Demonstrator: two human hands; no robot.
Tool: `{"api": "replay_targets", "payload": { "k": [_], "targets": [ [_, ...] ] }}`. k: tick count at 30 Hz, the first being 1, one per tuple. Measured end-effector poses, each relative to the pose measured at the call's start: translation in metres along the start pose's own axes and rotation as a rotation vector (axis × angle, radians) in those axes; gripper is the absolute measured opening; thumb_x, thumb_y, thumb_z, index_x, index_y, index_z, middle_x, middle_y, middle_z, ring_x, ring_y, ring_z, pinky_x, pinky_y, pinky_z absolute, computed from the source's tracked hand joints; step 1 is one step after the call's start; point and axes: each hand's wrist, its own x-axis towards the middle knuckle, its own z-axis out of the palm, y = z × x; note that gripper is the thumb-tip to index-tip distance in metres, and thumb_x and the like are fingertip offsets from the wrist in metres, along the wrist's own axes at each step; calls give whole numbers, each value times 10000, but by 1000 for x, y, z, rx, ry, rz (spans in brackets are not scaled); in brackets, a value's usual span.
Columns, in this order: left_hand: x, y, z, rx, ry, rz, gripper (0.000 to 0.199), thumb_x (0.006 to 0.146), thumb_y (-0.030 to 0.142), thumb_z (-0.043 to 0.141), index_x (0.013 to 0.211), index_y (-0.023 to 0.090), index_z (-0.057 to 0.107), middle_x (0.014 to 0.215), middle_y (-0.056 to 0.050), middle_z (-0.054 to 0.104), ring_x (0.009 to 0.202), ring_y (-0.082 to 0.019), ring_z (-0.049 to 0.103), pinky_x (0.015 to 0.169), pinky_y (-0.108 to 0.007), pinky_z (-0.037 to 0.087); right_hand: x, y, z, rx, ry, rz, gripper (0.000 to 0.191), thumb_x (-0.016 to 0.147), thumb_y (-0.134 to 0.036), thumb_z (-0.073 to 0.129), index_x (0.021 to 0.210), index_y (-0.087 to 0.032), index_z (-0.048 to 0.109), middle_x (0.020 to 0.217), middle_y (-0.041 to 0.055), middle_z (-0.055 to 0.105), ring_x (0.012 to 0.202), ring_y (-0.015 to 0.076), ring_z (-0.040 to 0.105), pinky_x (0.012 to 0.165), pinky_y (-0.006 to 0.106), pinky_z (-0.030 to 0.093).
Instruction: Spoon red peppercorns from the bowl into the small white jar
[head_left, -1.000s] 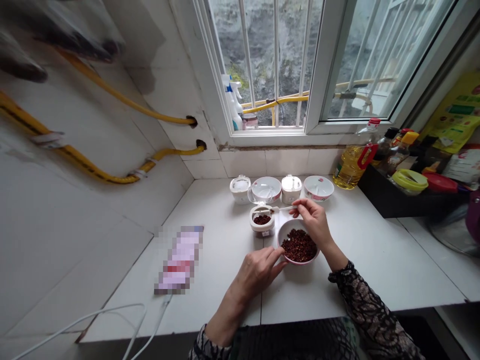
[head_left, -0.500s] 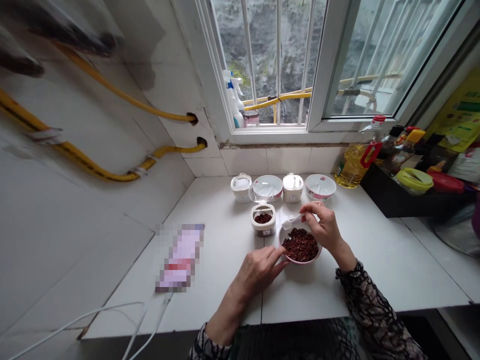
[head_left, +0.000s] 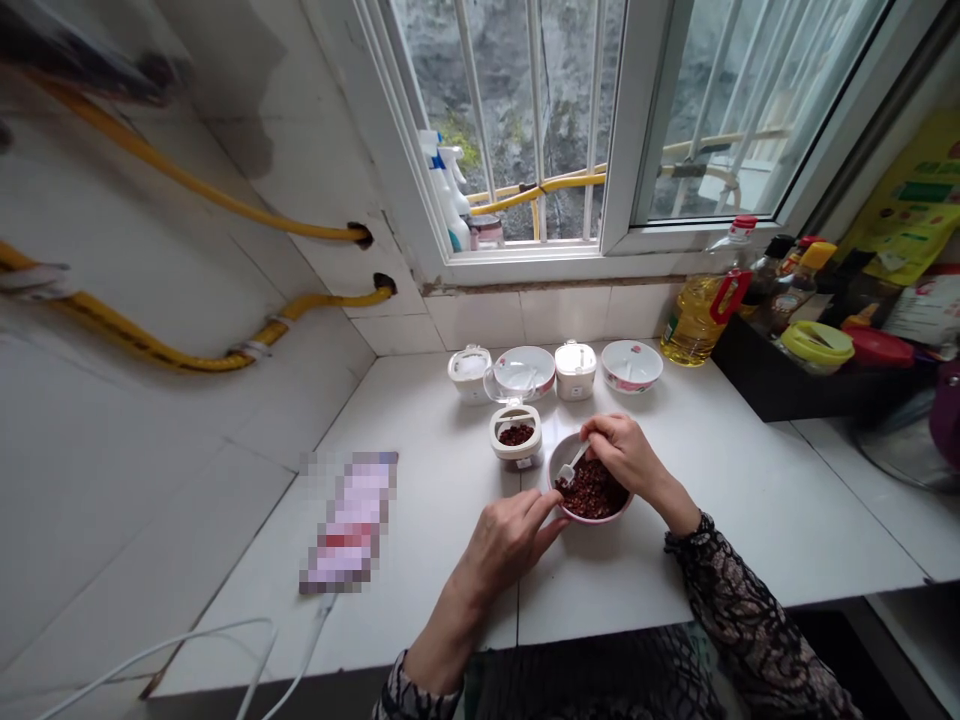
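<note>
Blk/pale lacy-pattern sleeves point(head_left: 750, 610) w/ gathered cuffs point(head_left: 687, 534), dk top point(head_left: 592, 672).

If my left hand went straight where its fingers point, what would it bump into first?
Your left hand would meet the bowl first. The fingertips look right at its rim, though exact depth is hard to judge.

Oil bottle point(head_left: 694, 315) (red-capped) below window point(head_left: 540, 130).

No words, brands or numbers can be read. Labels or print too small or blurred show on the open container point(head_left: 517, 456) and a lidded container point(head_left: 576, 383) mid-frame, the oil bottle point(head_left: 694, 318) and yellow-capped bottle point(head_left: 793, 300) at right, and — toward the upper right — the yellow-green packet point(head_left: 909, 200) and white packet point(head_left: 928, 308).
</note>
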Motion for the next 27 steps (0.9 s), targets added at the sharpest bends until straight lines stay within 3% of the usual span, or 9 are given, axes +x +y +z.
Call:
{"api": "replay_targets", "payload": {
  "k": [5,10,16,22,24,27],
  "targets": [
    [1,0,-1,-3,9,9,224,1057,337,386,1027,183,545,714,-5,643,570,-143,626,506,-239,447,2,1,-6,287,12,226,180,754,-158,460,714,-202,631,537,-22,645,539,152,610,604,259,468],
    [0,0,1,2,10,8,241,1059,346,375,1024,182,547,706,-4,633,559,-152,617,493,-250,444,5,-1,-10,420,31,335,144,706,-207,495,680,-197,636,501,-19,636,520,156,600,587,261,476],
    [-2,0,1,15,-1,0,233,1056,342,383,1016,185,550,708,0,630,558,-149,617,491,-247,450,6,2,-8,532,67,329,137,695,-276,536,690,-191,644,520,-10,646,521,148,591,600,271,498],
    [0,0,0,14,-3,-1,202,1045,326,419,1026,183,560,715,-3,638,575,-136,626,511,-228,464,9,-12,7,524,200,148,205,864,-343,527,893,-178,645,758,56,736,697,182,685,687,311,542],
    [1,0,1,14,11,5,223,1052,331,397,1033,180,560,709,-4,635,567,-138,623,504,-231,459,8,-18,13,394,218,22,201,927,-313,493,962,-187,644,850,75,748,781,196,700,753,339,542],
    [1,1,0,19,22,4,234,1055,326,390,1017,176,566,685,1,621,555,-136,614,491,-229,445,7,-25,19,87,144,-254,197,941,-189,462,964,-202,657,878,79,752,810,210,683,897,415,494]
  ]
}}
